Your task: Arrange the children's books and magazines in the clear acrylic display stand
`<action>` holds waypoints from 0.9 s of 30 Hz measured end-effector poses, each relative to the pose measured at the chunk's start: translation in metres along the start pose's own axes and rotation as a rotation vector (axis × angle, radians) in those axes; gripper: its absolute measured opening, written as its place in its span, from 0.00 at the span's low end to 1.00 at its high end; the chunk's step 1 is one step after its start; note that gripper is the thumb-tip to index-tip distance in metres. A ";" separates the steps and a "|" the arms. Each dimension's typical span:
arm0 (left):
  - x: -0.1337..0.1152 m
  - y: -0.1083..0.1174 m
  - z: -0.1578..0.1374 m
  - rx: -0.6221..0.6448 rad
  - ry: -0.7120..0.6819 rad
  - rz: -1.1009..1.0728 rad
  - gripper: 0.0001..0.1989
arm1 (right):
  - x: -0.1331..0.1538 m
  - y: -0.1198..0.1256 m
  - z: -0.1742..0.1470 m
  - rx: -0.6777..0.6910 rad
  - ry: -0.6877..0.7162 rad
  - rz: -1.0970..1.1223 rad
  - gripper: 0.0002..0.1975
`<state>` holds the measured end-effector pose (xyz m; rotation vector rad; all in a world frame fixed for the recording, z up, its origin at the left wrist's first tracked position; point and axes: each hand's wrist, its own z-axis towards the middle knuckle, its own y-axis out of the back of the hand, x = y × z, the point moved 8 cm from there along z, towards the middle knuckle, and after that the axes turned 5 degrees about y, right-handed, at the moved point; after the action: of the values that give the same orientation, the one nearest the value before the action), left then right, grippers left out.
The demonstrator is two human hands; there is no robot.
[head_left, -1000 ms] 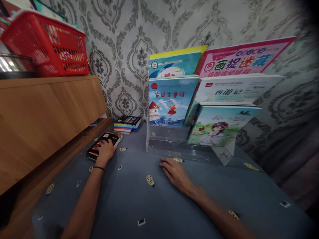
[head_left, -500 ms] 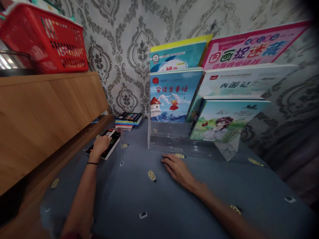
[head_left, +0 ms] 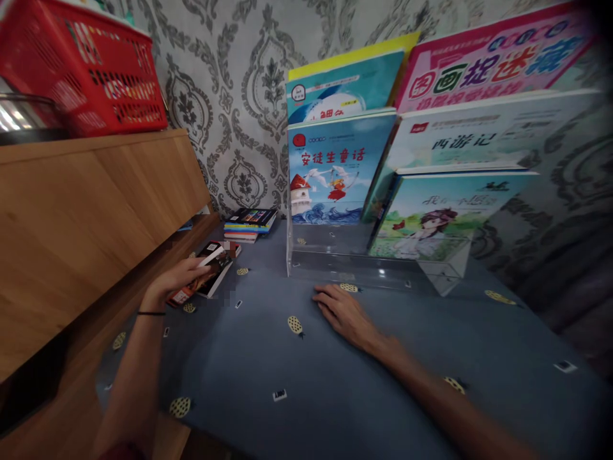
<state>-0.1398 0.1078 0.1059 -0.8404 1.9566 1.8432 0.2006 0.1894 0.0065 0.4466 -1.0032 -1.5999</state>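
My left hand (head_left: 173, 280), with a dark band at the wrist, is closed on a book (head_left: 184, 294) with a dark and orange cover. That book is tilted up over the left side of the table, its white page edge showing by my fingers. Under and beside it lies another dark-covered book (head_left: 221, 276). My fingertips are partly hidden behind the held book. My right hand (head_left: 345, 314) rests flat on the blue tablecloth (head_left: 249, 358), fingers stretched out and holding nothing, in front of a clear acrylic book rack (head_left: 330, 263).
Several children's books stand in the rack, among them a blue one (head_left: 335, 169) and a pink one (head_left: 479, 64). A small stack of books (head_left: 249, 220) lies near the wall. At the left, a wooden cabinet (head_left: 96, 204) edges the table, carrying a red basket (head_left: 96, 70) and a metal pot (head_left: 29, 118).
My left hand has drawn back toward me and left, lifting and tilting the dark and orange book off the one below. My right hand stays in place. The view has shifted slightly.
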 end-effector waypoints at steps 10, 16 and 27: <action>-0.071 -0.025 -0.024 0.387 -0.045 -0.085 0.18 | 0.029 0.009 0.008 -0.040 -0.277 0.561 0.29; -0.113 -0.080 -0.018 0.737 -0.115 -0.283 0.18 | 0.062 0.000 0.018 -0.063 -0.394 1.128 0.30; -0.146 -0.140 0.017 0.650 -0.570 0.169 0.12 | 0.094 -0.022 -0.032 0.000 -0.915 1.615 0.27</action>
<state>0.0561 0.1544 0.0814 0.0480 2.0543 1.1845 0.1838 0.0898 -0.0080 -1.0280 -1.3910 -0.2026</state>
